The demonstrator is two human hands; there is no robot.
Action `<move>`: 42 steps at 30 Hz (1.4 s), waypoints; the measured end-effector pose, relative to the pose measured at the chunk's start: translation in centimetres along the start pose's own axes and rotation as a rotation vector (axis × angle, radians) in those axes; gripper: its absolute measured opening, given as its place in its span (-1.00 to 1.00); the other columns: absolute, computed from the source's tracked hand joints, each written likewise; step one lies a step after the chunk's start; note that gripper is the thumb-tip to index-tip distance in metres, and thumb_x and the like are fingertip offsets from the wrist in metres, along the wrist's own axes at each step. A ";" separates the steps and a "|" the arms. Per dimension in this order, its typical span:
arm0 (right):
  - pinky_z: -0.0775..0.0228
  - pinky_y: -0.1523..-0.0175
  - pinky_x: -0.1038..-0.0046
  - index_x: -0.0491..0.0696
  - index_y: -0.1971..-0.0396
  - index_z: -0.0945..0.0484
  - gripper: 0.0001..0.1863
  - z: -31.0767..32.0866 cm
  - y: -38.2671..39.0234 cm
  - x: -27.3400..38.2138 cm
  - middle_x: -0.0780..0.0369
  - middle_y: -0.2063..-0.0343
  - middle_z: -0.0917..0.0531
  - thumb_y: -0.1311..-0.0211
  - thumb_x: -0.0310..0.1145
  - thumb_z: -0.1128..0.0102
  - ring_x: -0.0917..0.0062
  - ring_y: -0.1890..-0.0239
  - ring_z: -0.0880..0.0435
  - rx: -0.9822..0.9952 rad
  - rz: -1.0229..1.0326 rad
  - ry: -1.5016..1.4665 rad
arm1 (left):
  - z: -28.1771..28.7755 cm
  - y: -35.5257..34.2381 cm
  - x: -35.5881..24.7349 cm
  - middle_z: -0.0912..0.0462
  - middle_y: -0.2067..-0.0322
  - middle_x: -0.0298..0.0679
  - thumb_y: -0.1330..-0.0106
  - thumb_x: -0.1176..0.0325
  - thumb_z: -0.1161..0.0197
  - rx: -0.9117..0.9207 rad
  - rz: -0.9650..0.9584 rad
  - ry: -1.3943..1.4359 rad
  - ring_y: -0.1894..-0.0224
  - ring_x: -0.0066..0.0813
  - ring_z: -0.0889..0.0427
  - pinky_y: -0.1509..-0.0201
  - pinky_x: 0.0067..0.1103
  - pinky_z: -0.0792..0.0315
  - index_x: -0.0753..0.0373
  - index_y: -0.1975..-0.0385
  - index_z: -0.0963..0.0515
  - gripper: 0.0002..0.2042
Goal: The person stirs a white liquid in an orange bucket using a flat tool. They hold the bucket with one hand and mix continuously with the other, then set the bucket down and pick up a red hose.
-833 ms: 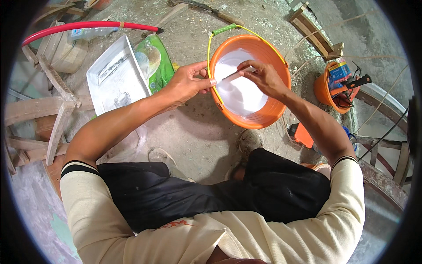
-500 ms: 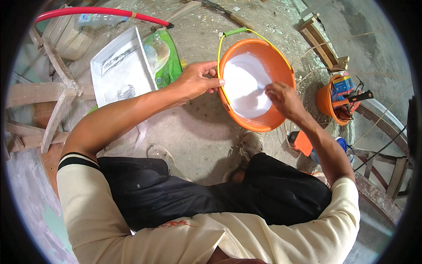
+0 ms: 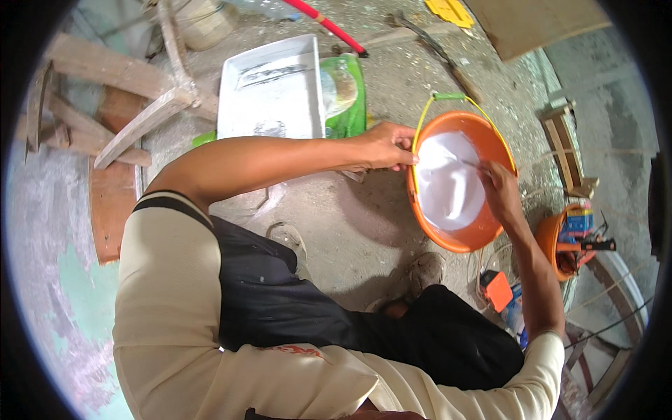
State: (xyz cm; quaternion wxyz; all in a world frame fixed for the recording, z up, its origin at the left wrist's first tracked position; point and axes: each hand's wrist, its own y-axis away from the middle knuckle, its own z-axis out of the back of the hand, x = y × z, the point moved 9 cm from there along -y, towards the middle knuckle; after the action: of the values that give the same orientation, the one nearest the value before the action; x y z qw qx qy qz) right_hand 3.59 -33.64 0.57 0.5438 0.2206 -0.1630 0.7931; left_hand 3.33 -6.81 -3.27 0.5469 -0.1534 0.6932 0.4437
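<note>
- Your left hand, half-curled, puts thumb and fingertips to the left rim of the orange bucket; how firmly, you can't tell.
- Between your hands, the bucket already holds streaked white liquid; work looks under way, what's left unclear.
- Your right hand, nearly closed, pinches a thin stick.

It looks like a workshop or building site, with a speckled bare floor, smeared white tray at eleven o'clock, wooden frame at ten, tool bucket at three
</note>
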 end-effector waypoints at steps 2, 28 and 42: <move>-0.61 -0.03 0.16 -0.19 0.08 -0.68 -0.82 -0.6 2.1 0.4 -0.02 0.15 -0.76 -0.38 -0.50 -0.32 0.06 0.05 -0.79 0.090 0.013 0.097 | 0.6 0.3 0.2 -0.66 0.13 -0.35 -0.46 0.32 -0.41 -0.008 0.000 0.006 0.08 -0.59 -0.70 0.01 -0.63 -0.65 0.13 -0.27 -0.60 -0.60; -0.63 0.01 0.26 -0.09 0.01 -0.72 -0.80 -4.9 2.0 6.0 0.05 0.13 -0.81 -0.45 -0.41 -0.32 0.21 0.12 -0.83 0.311 -0.192 -0.211 | 1.3 -0.5 0.9 -0.66 0.28 -0.37 -0.46 0.18 -0.43 0.041 0.025 -0.086 0.22 -0.58 -0.64 0.10 -0.57 -0.56 0.14 -0.32 -0.58 -0.53; -0.64 0.06 0.17 -0.13 0.03 -0.70 -0.80 -2.4 3.9 2.0 0.03 0.15 -0.79 -0.46 -0.38 -0.27 0.13 0.22 -0.82 0.214 -0.100 -0.042 | 1.6 -1.2 1.4 -0.67 0.40 -0.38 -0.38 0.27 -0.49 -0.014 -0.018 -0.063 0.37 -0.63 -0.63 0.36 -0.61 -0.50 0.19 -0.20 -0.65 -0.58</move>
State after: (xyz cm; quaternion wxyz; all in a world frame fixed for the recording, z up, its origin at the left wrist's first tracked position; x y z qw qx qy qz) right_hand -1.15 -32.22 -0.48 0.5527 0.3019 -0.0778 0.7729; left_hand 4.63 -5.86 -5.02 0.5715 -0.1494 0.6712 0.4480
